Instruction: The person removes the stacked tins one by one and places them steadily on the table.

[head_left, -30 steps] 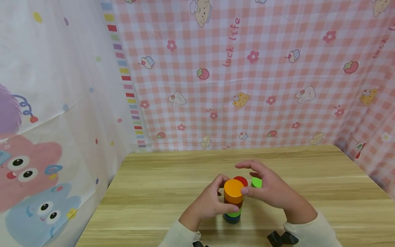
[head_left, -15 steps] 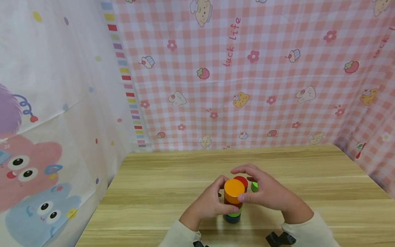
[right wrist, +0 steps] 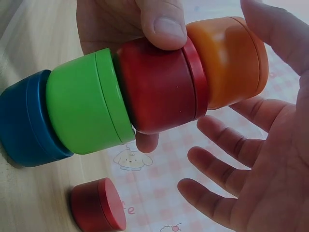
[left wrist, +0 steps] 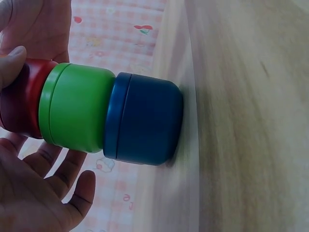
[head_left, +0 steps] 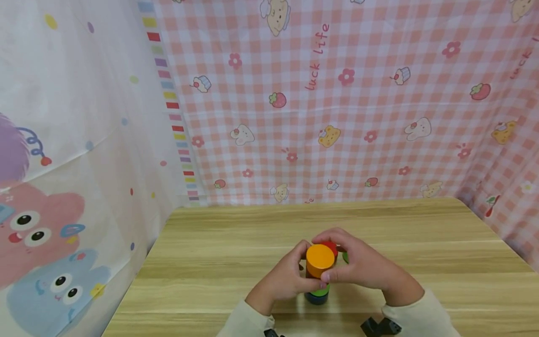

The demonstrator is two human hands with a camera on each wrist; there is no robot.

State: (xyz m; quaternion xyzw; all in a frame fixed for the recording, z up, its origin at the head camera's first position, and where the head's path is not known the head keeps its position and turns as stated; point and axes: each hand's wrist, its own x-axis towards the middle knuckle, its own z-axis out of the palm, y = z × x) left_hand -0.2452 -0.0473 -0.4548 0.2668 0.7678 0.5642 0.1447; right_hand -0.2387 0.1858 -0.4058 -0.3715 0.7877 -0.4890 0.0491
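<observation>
Lidded round tins stand in an upright stack: a dark blue tin [left wrist: 147,121] on the table, a green tin [left wrist: 79,108] on it, then a dark red tin [right wrist: 161,89], and an orange tin [head_left: 320,259] on top. My left hand [head_left: 284,277] pinches the red tin, thumb on the near side and fingers behind. Around the orange tin curves my right hand [head_left: 364,263], its thumb at the near side and index finger behind. The remaining right fingers spread apart in the right wrist view. From the head view, the stack's red tin is mostly hidden.
Behind the stack stands another red tin [right wrist: 99,205]. A second green tin [head_left: 345,257] shows partly past my right hand. The wooden table [head_left: 219,243] meets a pink checked cloth [head_left: 252,159] at the back and a white printed cloth [head_left: 105,140] at left.
My right hand has moved left and slightly closer around the orange tin, its thumb sliding across the near side. It now covers more of the loose green tin. The left hand has barely moved.
</observation>
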